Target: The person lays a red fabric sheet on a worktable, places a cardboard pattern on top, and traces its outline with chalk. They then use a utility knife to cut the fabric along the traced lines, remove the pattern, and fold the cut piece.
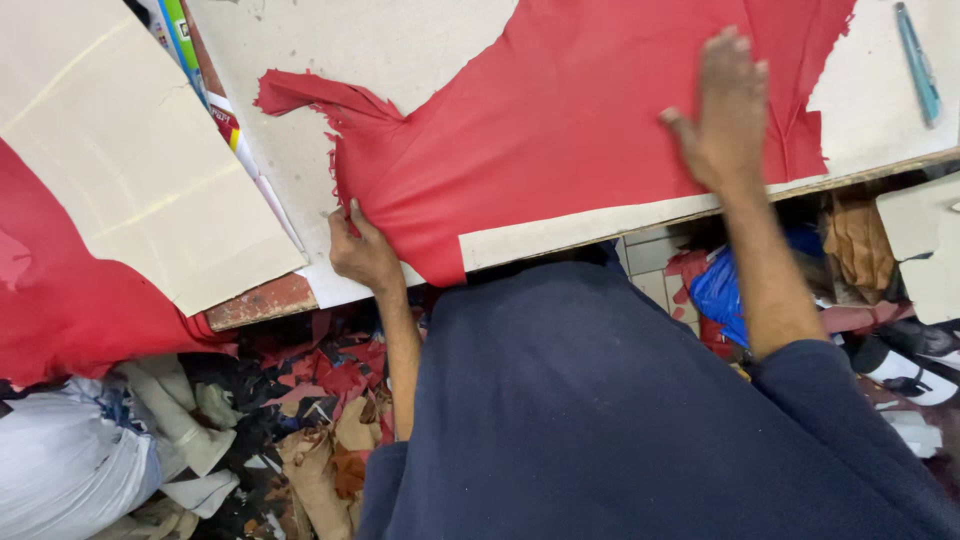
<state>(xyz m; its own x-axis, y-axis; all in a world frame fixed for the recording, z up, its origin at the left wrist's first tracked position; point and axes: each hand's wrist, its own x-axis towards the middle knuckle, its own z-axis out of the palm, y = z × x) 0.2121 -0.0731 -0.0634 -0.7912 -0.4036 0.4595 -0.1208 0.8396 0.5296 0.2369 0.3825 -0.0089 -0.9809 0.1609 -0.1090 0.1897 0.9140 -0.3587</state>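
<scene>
Two hands: left [362, 252] at seven o'clock, right [727, 110] at two. Two red hides [560, 120] [55, 300], one cardboard sheet [120, 150], one blue pen [918, 62].

Left hand [362, 252] low, near body, fingers [345, 222] curled in a pinch, forearm bare. Right hand [728, 110] stretched forward, palm down, fingers flat and spread.

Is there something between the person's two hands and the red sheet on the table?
Nothing visible. The left hand grips the near edge of the red sheet directly, and the right hand lies flat on top of it. The blue pen lies apart, off the sheet.
</scene>
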